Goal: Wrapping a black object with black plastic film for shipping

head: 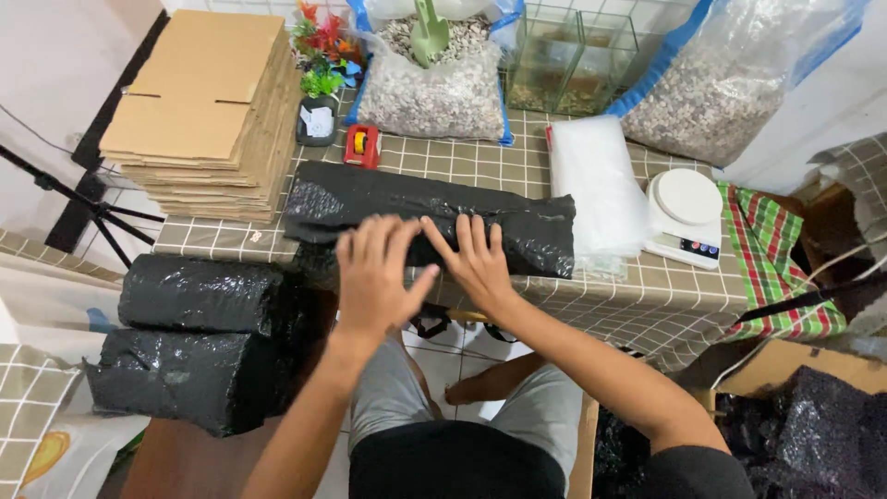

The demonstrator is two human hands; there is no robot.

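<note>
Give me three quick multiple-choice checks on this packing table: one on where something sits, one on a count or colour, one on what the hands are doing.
1. Where is the white kitchen scale?
A. On the stack of flat cardboard
B. On the table, right of the clear plastic sheets
C. On the floor

2. How many black wrapped bundles lie stacked at lower left, off the table?
A. Two
B. Four
C. None

3. What are the hands doing?
A. Both pressed flat on the long black bundle
B. Both lifting the scale
C. One holding the green scoop

Answers: 1 B, the scale rests on the checked cloth beside the clear plastic sheets. 2 A, an upper bundle lies on a lower bundle. 3 A, the left hand and right hand lie open on the long black bundle.
</note>
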